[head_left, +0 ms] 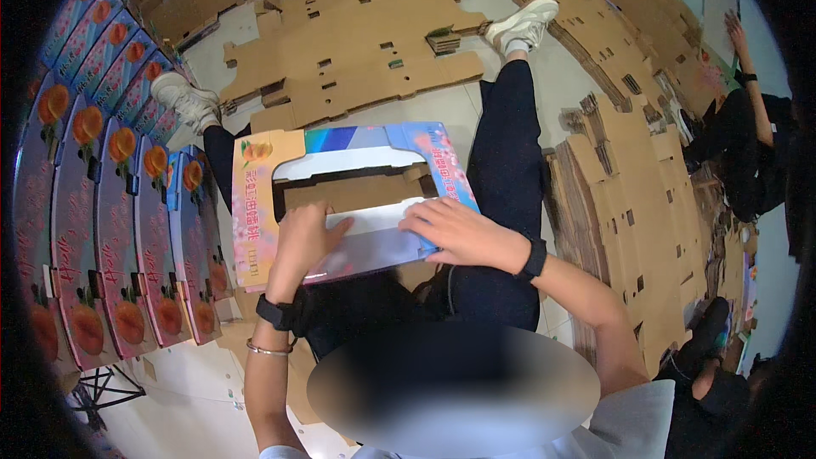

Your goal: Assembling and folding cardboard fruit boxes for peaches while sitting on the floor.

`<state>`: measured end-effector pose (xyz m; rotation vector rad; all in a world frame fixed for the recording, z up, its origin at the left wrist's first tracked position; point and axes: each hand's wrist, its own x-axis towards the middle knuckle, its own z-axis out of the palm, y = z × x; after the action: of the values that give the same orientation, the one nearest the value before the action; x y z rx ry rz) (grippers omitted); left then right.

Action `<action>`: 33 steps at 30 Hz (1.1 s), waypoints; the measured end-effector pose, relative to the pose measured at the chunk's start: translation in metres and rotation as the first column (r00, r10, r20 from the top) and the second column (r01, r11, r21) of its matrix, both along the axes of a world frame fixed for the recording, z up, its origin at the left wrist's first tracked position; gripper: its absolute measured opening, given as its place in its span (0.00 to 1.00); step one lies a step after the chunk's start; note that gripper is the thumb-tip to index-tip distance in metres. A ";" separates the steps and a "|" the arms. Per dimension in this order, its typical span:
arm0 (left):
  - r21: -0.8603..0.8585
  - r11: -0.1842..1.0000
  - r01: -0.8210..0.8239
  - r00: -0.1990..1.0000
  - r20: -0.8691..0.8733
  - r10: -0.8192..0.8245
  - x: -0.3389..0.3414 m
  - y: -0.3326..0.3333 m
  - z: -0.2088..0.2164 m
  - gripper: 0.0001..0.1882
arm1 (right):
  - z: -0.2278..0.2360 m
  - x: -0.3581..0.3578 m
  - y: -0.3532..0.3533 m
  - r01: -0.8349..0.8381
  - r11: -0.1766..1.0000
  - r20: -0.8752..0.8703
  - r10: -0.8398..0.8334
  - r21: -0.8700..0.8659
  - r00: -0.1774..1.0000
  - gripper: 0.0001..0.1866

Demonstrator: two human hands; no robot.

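Observation:
A flat printed carton lid with a pink and blue border, peach pictures and a large cut-out window lies across my lap. My left hand presses on its near left part, fingers on a clear film sheet along the near edge. My right hand lies flat on the lid's near right corner, fingers spread over the film. Brown cardboard shows through the window. Both wrists wear dark bands; the left also has a thin bracelet.
A row of upright finished peach-print boxes stands at my left. Flat brown cardboard blanks cover the floor ahead, with more stacks at right. Another person sits at far right. My legs stretch forward in dark trousers.

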<state>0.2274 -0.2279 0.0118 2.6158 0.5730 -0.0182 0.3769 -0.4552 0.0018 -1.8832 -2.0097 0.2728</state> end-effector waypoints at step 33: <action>0.297 0.949 -0.110 0.983 0.173 0.060 -0.025 -0.034 -0.016 0.19 | -0.023 -0.024 -0.006 -0.110 0.989 0.245 0.132 -0.098 0.961 0.10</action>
<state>0.2025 -0.2623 -0.0045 2.8507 0.6764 0.3333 0.3533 -0.4611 -0.0213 -1.9305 -2.3191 0.1591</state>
